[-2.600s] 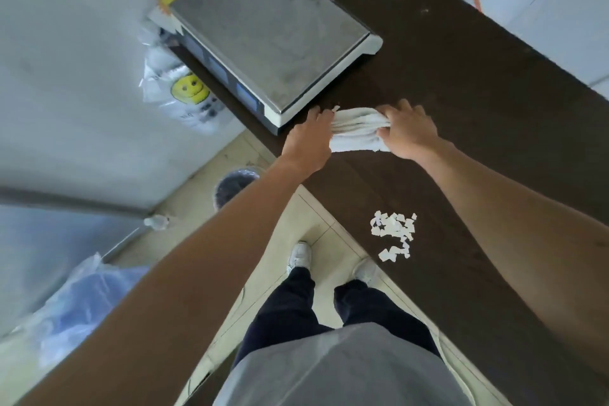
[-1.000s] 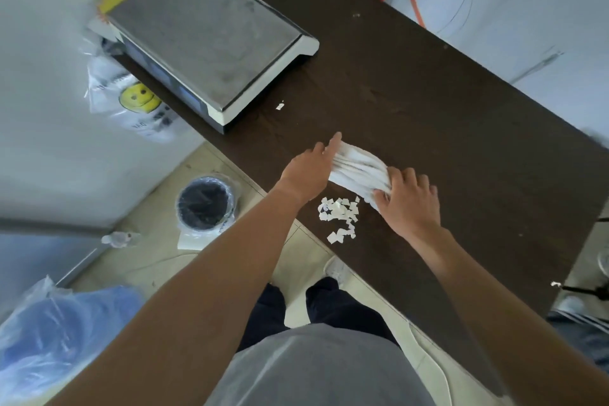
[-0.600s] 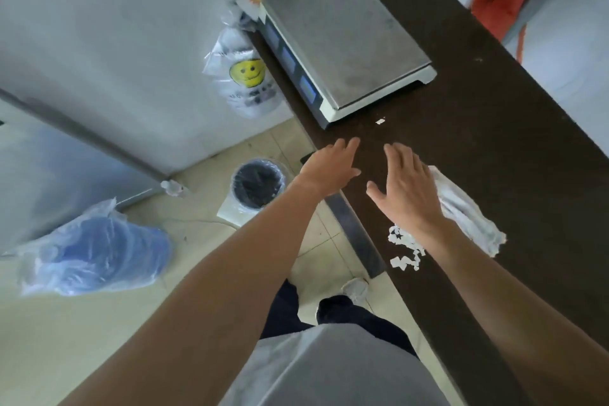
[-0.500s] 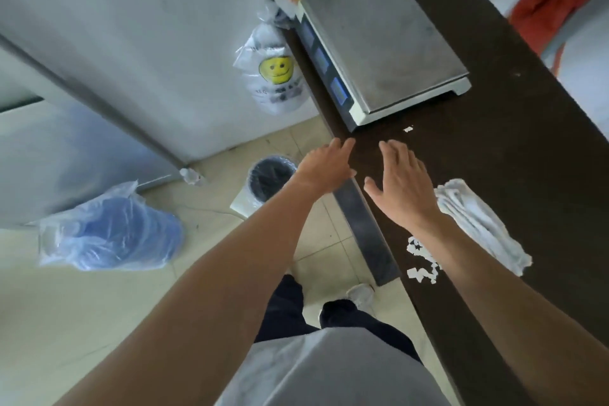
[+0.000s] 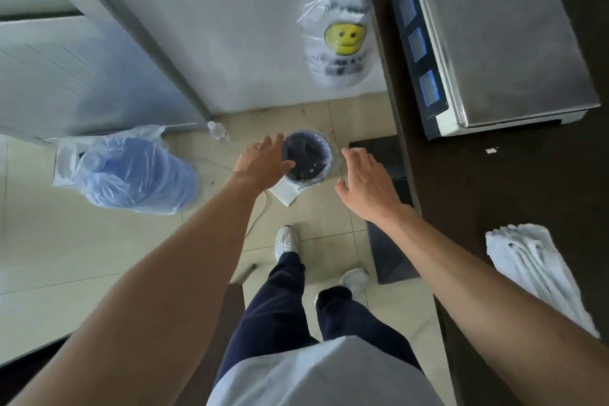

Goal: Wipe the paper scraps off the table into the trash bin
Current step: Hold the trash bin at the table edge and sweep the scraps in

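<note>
Pale floor tiles fill the middle of your view, with a white wall beyond them and the dark brown table (image 5: 514, 194) running down your right side. The trash bin (image 5: 324, 150) stands on the floor by the table's end. It is round and lined with a dark bag, and it sits on a white sheet (image 5: 286, 192). Its inside is dark, and what lies in it is too blurred to make out.

Your left hand (image 5: 263, 163) is held out palm down in front of the bin's left rim, fingers straight and loosely spread, holding nothing. Your right hand (image 5: 366, 182) is held out to the right of the bin, between it and the table edge. Its fingers are also straight and slightly apart, and it holds nothing. You cannot tell whether either hand touches the bin.

Only one paper scrap (image 5: 491, 151) shows, lying on the table near the front of the steel-topped scale (image 5: 497, 33). The white cloth (image 5: 534, 273) lies bunched on the table at your lower right, well apart from both hands.

On the floor to your left, a blue water jug (image 5: 138, 175) lies on its side inside a clear plastic bag. A small clear bottle (image 5: 218, 132) stands near the wall. A plastic bag with a yellow smiley face (image 5: 344, 39) hangs by the table's far end; its contents cannot be seen.
</note>
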Available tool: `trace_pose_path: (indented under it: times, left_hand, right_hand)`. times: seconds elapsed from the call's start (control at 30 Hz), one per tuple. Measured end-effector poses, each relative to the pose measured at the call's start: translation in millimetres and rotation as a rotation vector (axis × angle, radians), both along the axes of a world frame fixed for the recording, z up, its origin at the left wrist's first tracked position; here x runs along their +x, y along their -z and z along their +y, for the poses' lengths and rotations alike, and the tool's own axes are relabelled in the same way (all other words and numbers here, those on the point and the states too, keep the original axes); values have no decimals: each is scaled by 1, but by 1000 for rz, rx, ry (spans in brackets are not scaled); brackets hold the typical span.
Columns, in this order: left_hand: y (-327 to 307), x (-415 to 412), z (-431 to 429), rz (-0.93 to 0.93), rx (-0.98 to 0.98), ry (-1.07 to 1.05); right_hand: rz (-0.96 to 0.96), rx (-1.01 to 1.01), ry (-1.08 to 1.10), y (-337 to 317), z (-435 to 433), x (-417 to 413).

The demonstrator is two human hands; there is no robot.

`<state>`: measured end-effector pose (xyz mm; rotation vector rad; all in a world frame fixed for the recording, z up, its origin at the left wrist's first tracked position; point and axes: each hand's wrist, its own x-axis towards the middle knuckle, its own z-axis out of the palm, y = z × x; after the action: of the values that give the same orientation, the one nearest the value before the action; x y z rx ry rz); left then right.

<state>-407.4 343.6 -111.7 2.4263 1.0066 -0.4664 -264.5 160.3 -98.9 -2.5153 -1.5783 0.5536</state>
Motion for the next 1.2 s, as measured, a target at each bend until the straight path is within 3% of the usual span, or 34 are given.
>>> trace_pose_path:
  times: [0.27, 0.47, 0.67, 0.83, 0.93, 1.03, 1.2]
  left_hand:
    - [87, -2, 32, -60, -93, -107]
    - [163, -1, 55, 77, -106, -29]
    - [260, 22, 91, 74, -305, -364]
    - [321, 8, 87, 201, -334, -149]
    - [354, 3, 86, 253, -353, -172]
    - [383, 6, 86, 237, -382, -238]
    - [409, 12, 81, 225, -414, -259]
  right_hand:
    - [97, -242, 49, 92, 48, -2]
    - [331, -423, 373, 178, 69, 22]
    - [311, -453, 470, 268, 75, 60]
    - [306, -575, 462, 338, 80, 56]
    - [338, -659, 481, 372, 86, 49]
    - [445, -622, 565, 393, 97, 40]
    - [683, -492, 891, 417, 112, 33]
